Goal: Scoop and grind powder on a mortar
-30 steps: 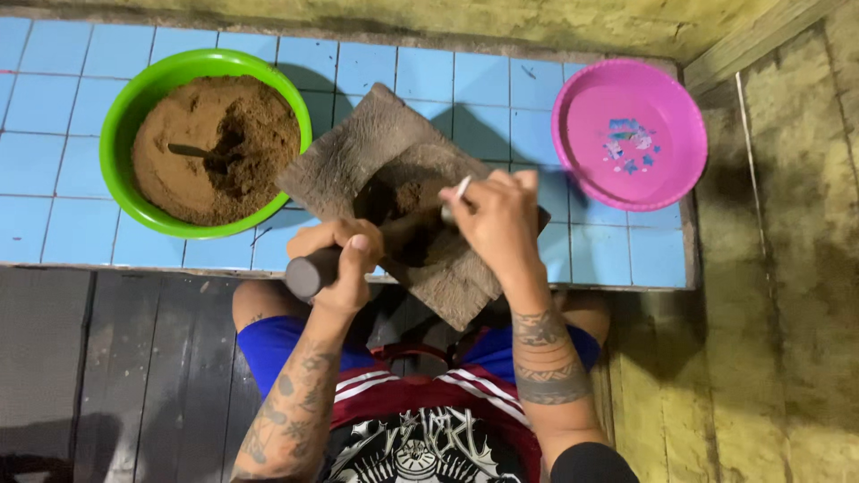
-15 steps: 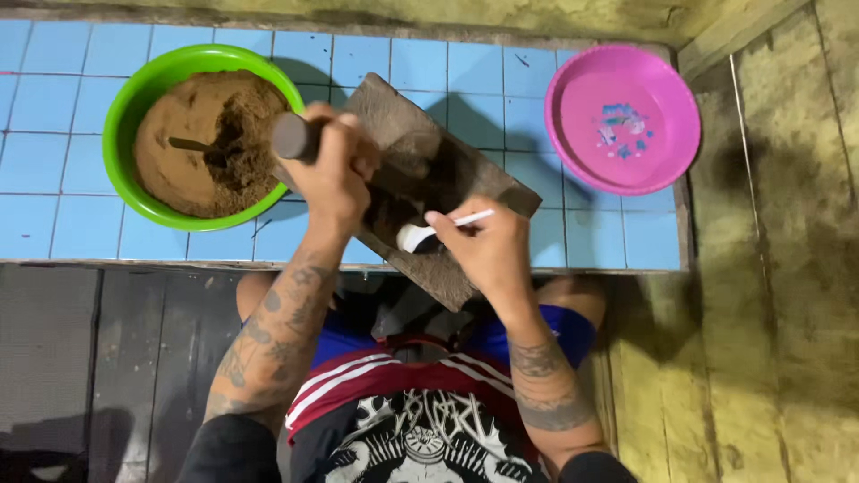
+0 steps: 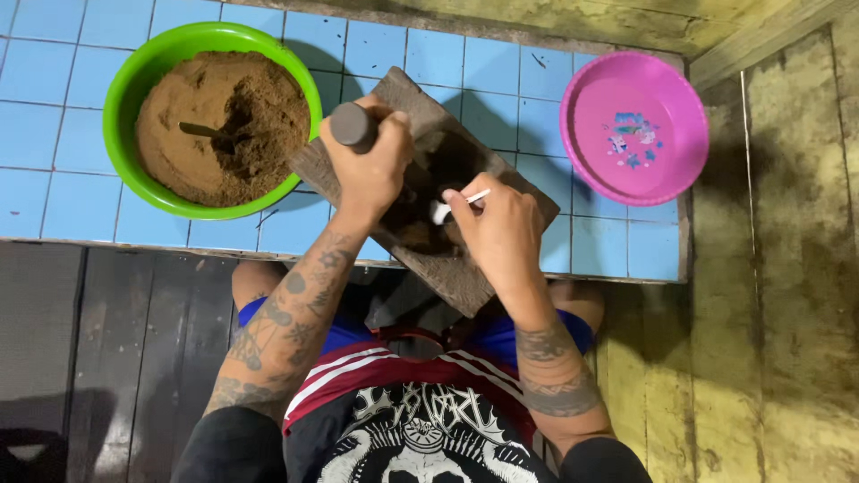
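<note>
A dark grinding stone slab lies tilted across the edge of the blue tiled ledge, with dark paste on its middle. My left hand grips a dark cylindrical roller at the slab's upper left end. My right hand holds a small white spoon whose bowl touches the paste. A green bowl of brown powder, with a spoon sunk in it, stands to the left.
A pink bowl with a small printed picture inside sits at the ledge's right end. Yellowed wooden boards run along the right side and dark planks lie below left. My knees are under the ledge's edge.
My left hand has carried the roller from the slab's near left edge up to its far left end. My right hand with the spoon has come down onto the paste.
</note>
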